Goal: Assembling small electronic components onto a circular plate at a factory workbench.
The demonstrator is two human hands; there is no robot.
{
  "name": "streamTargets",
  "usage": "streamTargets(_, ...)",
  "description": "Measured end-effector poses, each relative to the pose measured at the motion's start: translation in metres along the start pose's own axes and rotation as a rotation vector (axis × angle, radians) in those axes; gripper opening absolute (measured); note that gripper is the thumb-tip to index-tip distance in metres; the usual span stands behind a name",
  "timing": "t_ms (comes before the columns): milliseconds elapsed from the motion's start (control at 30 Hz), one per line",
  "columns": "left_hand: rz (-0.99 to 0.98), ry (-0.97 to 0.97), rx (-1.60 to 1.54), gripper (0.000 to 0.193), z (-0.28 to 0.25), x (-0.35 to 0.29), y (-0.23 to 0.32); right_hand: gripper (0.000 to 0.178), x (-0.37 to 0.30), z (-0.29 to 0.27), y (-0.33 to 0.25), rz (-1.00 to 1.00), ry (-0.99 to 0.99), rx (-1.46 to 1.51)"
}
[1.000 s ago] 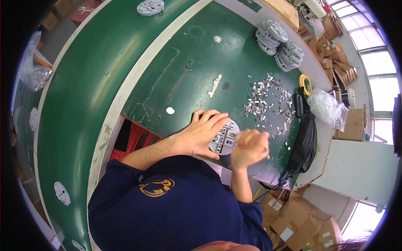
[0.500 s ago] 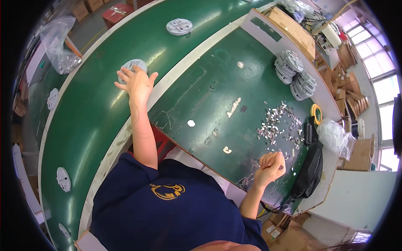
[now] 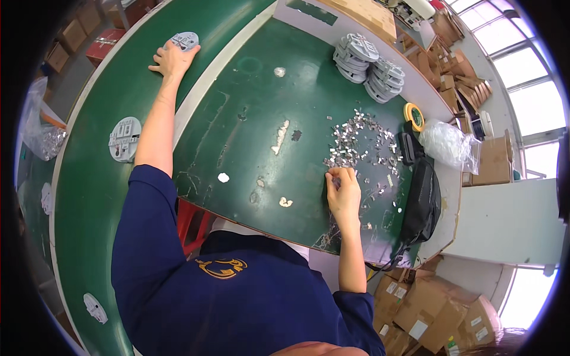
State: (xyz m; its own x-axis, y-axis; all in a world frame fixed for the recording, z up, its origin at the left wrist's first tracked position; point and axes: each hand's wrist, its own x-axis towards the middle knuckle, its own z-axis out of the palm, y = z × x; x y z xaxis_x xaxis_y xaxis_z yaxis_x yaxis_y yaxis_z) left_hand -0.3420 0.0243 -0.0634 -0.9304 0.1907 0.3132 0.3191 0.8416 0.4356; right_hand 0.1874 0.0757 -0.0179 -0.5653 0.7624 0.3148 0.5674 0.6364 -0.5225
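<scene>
On the green conveyor belt at the far left, my left hand (image 3: 171, 62) reaches to a round light-grey plastic disc (image 3: 184, 40) with raised moulded shapes. Its fingers are spread; thumb and forefinger lie at the near edge of the disc. Beside my left upper arm another grey disc (image 3: 123, 141) lies flat on the belt. My right hand (image 3: 344, 197) is over the green table, at the near side of a scatter of small silvery and dark metal pieces (image 3: 363, 139). Its fingers are bent together against the thumb; what they hold is too small to make out.
Two stacks of grey discs (image 3: 356, 56) (image 3: 384, 80) stand at the table's back right. A roll of yellow tape (image 3: 414, 117), a black bag (image 3: 423, 199) and a clear plastic bag (image 3: 448, 144) line the right side. A pale raised rail (image 3: 205, 83) separates belt and table.
My left hand has left one disc and reached farther along the belt to another. My right hand has come from a raised fist down to the small metal pieces. The whole view has shifted.
</scene>
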Motion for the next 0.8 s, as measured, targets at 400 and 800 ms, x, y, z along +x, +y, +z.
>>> streamTargets(400, 0.986, -0.761, -0.559, 0.097, -0.147, -0.245, 0.069, 0.008, -0.009, -0.032, -0.019, 0.326, 0.05, 0.652)
streamTargets(800, 0.984, -0.973, -0.706, 0.09, -0.147, -0.333, 0.036, 0.009, -0.029, -0.037, -0.03, 0.386, -0.192, 0.665)
